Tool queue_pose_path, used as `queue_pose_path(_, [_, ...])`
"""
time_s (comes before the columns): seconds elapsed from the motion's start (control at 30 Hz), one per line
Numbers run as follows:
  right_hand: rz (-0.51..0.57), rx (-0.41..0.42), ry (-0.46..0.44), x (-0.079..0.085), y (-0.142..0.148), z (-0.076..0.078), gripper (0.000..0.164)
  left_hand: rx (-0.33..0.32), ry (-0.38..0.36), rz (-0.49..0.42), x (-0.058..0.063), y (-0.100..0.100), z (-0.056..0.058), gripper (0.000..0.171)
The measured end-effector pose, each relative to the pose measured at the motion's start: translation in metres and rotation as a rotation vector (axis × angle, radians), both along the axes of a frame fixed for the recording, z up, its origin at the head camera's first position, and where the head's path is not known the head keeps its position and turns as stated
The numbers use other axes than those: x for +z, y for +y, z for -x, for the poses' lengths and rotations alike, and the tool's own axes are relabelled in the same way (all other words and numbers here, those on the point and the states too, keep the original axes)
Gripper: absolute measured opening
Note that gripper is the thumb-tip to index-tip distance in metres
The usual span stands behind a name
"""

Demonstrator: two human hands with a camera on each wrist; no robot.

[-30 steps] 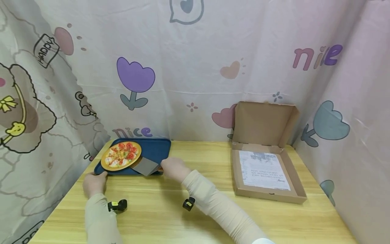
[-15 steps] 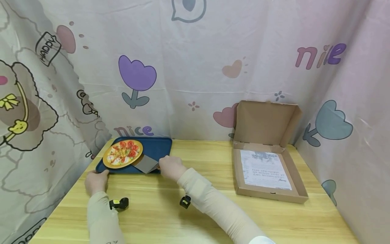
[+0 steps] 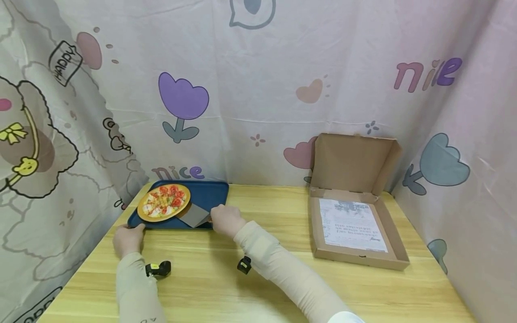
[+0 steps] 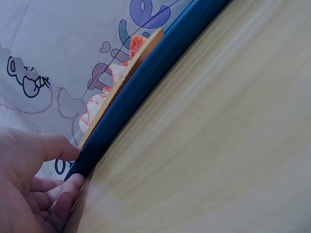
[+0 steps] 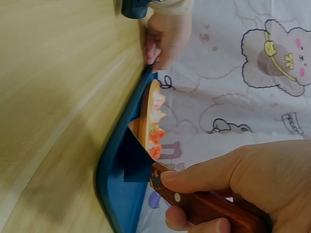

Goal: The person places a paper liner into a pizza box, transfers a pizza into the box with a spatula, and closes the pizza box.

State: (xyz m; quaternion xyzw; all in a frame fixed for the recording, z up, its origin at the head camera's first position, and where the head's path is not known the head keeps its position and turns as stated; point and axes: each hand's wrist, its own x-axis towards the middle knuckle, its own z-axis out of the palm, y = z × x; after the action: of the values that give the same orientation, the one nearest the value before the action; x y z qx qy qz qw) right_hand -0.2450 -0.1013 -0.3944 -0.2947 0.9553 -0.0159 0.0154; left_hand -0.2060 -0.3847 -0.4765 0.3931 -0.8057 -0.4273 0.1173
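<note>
A round pizza (image 3: 163,202) with red and white toppings lies in the left part of a dark blue tray (image 3: 214,193). My right hand (image 3: 228,220) grips the wooden handle (image 5: 204,208) of a spatula, whose flat metal blade (image 3: 194,215) reaches in at the pizza's right edge. How far the blade goes under is hidden. In the left wrist view the pizza (image 4: 116,92) looks tilted, its far end raised off the tray. My left hand (image 3: 128,241) pinches the tray's near left corner between thumb and fingers (image 4: 74,182).
To the right stands an open cardboard pizza box (image 3: 359,256), lid up, with printed paper (image 3: 351,224) inside. The wooden table (image 3: 202,287) meets a patterned curtain (image 3: 258,89) at the back and sides.
The head view has shifted slightly. Both hands keep their holds on the tray and spatula, and the pizza stays in about the same place on the tray.
</note>
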Motion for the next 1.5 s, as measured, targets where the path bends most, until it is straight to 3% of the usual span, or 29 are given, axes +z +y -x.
queue_pose_path(0.33, [0.019, 0.010, 0.002, -0.014, -0.004, 0.006, 0.021, -0.004, 0.008, 0.018, 0.002, 0.000, 0.000, 0.066])
queue_pose_path(1.2, [0.019, -0.006, 0.044, -0.019, -0.018, 0.009, 0.026, 0.003, 0.021, -0.001, -0.002, 0.001, -0.001, 0.066])
queue_pose_path(1.5, [0.037, -0.009, 0.020, -0.020, -0.026, 0.011, 0.026, 0.008, 0.029, -0.009, -0.001, 0.001, 0.000, 0.066])
